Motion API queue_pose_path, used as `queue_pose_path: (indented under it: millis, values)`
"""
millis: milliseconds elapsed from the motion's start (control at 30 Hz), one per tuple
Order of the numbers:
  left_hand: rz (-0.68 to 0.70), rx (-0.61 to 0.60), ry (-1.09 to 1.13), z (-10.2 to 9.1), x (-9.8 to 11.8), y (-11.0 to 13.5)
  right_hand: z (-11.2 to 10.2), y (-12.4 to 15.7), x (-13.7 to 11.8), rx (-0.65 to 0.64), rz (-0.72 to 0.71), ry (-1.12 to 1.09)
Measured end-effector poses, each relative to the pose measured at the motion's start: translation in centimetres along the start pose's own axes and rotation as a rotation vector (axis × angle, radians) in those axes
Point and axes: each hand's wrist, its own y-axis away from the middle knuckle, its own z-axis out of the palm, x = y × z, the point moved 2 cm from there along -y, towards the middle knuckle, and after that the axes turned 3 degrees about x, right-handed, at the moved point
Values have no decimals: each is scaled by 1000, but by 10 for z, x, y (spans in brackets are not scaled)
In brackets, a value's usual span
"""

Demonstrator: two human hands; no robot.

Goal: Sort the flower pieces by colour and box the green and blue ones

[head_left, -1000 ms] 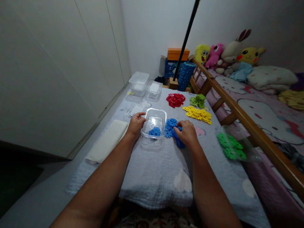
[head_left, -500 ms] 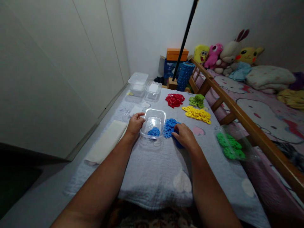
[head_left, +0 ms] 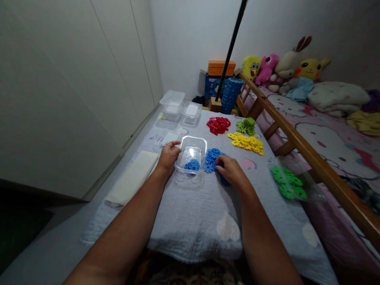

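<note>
A clear plastic box [head_left: 194, 143] stands on a light quilted cloth [head_left: 202, 206], with a few blue toy pieces [head_left: 192, 165] inside it. My left hand [head_left: 168, 156] grips the box's left rim. A heap of blue pieces [head_left: 210, 158] lies just right of the box. My right hand [head_left: 231, 171] rests on that heap, its fingers curled down over some of the blue pieces.
Red [head_left: 219, 124], light green [head_left: 246, 126] and yellow [head_left: 246, 142] heaps lie further back. A clear bag of green pieces [head_left: 287, 183] sits at the right by a wooden bed rail [head_left: 308, 158]. Two more clear boxes [head_left: 181, 107] stand at the far left; a folded white cloth [head_left: 133, 178] lies left.
My right hand has slid slightly left and toward me over the blue heap. The left hand and the box have stayed put.
</note>
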Motion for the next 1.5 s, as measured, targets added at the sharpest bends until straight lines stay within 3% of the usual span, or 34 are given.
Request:
queue_pose_path:
  millis: [100,233,333,567,833,1200,1367,1500]
  values:
    - [1,1,5,0,0,0,-5,-2,-5,143,23,-188]
    - [2,-2,8,1,1,0,-11,1,-19,431,5,-404]
    - [0,-4,3,1,1,1,-7,5,-33,510,-12,-511]
    - [-4,-1,8,0,0,0,16,8,-58,413,-77,-564]
    - [1,-3,-8,0,0,0,34,7,-63,253,-120,-323]
    - [5,-2,-14,0,0,0,34,5,-55,280,-87,-153]
    - [13,3,-18,-1,-1,-1,23,1,-37,378,-12,-15]
    - [9,-2,-14,-1,-1,-1,25,0,-23,338,67,142]
